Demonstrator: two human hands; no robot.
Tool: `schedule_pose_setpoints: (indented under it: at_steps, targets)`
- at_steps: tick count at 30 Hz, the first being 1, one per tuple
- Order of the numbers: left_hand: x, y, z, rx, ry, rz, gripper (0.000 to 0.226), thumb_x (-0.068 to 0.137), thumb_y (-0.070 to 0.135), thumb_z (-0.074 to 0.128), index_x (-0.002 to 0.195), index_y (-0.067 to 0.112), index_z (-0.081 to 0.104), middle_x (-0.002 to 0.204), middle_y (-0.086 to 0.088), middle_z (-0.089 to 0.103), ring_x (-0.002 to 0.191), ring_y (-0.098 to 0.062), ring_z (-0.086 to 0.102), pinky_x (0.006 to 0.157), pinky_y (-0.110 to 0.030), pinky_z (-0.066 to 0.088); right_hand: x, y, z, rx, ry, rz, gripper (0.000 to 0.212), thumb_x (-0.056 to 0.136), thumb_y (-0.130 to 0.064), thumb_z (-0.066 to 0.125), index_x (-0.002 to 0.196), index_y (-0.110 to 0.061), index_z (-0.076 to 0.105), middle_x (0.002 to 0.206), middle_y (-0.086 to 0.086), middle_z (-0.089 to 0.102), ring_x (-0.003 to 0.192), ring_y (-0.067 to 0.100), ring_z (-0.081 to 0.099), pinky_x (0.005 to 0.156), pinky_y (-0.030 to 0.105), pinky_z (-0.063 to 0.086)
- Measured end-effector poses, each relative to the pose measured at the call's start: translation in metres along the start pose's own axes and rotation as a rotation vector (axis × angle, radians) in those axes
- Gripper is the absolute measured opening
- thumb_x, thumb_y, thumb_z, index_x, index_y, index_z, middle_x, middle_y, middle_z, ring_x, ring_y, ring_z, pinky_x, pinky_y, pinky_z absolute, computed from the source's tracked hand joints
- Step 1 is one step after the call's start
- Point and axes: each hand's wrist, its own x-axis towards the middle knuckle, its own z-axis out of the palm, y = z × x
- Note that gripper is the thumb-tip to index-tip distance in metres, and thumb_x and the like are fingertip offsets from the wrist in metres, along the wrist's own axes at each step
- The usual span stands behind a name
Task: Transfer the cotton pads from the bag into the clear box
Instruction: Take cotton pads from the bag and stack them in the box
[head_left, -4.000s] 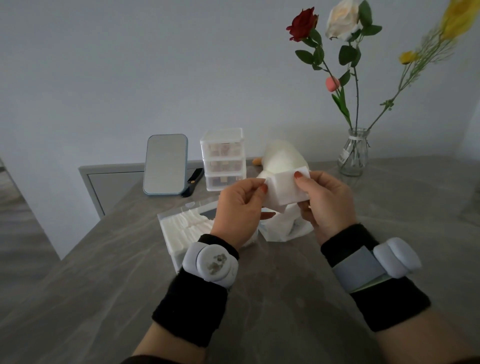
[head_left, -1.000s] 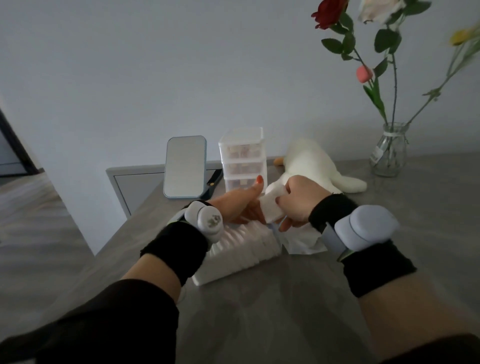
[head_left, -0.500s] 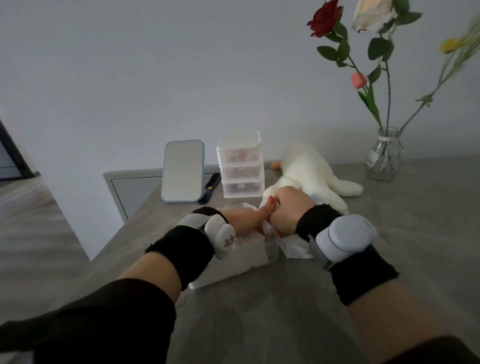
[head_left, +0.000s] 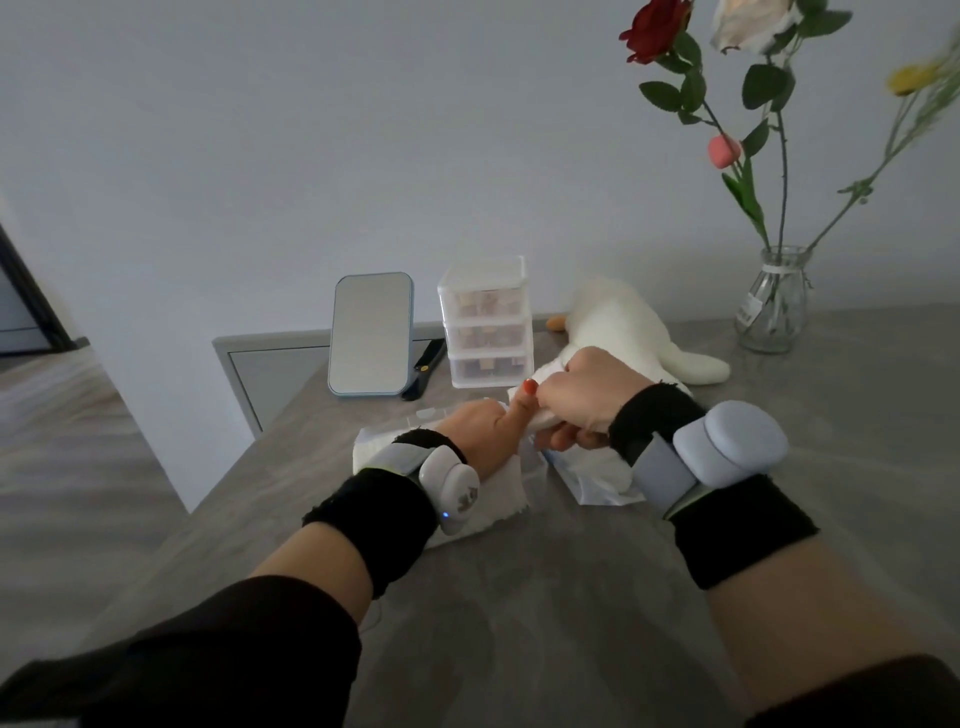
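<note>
Vase label (head_left: 748, 312): unreadable. Cotton pads (head_left: 540, 418): clenched in my right hand (head_left: 587, 395), at box (head_left: 511, 486) edge; left hand (head_left: 475, 431) thumb touching, fingers hidden.

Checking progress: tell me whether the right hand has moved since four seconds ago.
Yes. The right hand, gripping cotton pads, has gone down and forward, past the bag, to the clear box, nearer the drawer unit.

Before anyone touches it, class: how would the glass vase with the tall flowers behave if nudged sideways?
Likely tippy: the glass vase is small and narrow while the flowers rise far above it and lean. Probably fragile, being clear glass. It may slide on the smooth table before toppling.
</note>
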Motion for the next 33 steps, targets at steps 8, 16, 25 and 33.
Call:
schedule_pose_setpoints:
  at_steps: [8,16,25,33]
  targets:
    - [-0.005,-0.012,-0.029,-0.124,-0.217,0.011,0.11,0.069,0.088,-0.004,0.109,0.016,0.069,0.111,-0.006,0.068,0.106,-0.022,0.061,0.101,-0.035,0.041,0.002,0.004,0.014,-0.17,-0.18,-0.06,0.023,0.093,-0.015,0.049,0.098,0.001,0.065,0.088,0.015,0.075,0.056,0.016,0.054,0.044,0.02,0.037]
    - [-0.013,-0.016,-0.026,-0.057,-0.22,0.053,0.075,0.084,0.075,0.005,0.076,0.024,0.06,0.078,0.003,0.06,0.068,-0.011,0.053,0.067,-0.017,0.045,0.011,0.015,0.025,-0.23,-0.04,-0.132,0.033,0.099,-0.026,0.043,0.093,0.0,0.063,0.061,0.007,0.061,0.042,0.012,0.05,0.04,0.015,0.04]
    - [-0.015,-0.02,-0.019,0.045,-0.168,0.035,0.075,0.08,0.071,0.003,0.072,0.027,0.063,0.1,-0.005,0.067,0.093,-0.02,0.058,0.096,-0.031,0.041,0.022,0.021,0.034,-0.389,0.085,-0.27,0.028,0.088,-0.031,0.057,0.082,-0.004,0.06,0.073,0.011,0.064,0.069,0.025,0.064,0.066,0.033,0.054]
    - [-0.018,-0.016,-0.016,0.088,-0.093,0.119,0.079,0.099,0.055,0.011,0.085,0.001,0.068,0.088,-0.009,0.065,0.084,-0.024,0.057,0.083,-0.031,0.042,0.018,0.017,0.046,-0.643,0.204,-0.392,0.029,0.085,-0.022,0.059,0.062,-0.017,0.042,0.064,0.0,0.044,0.07,0.022,0.052,0.066,0.029,0.042]
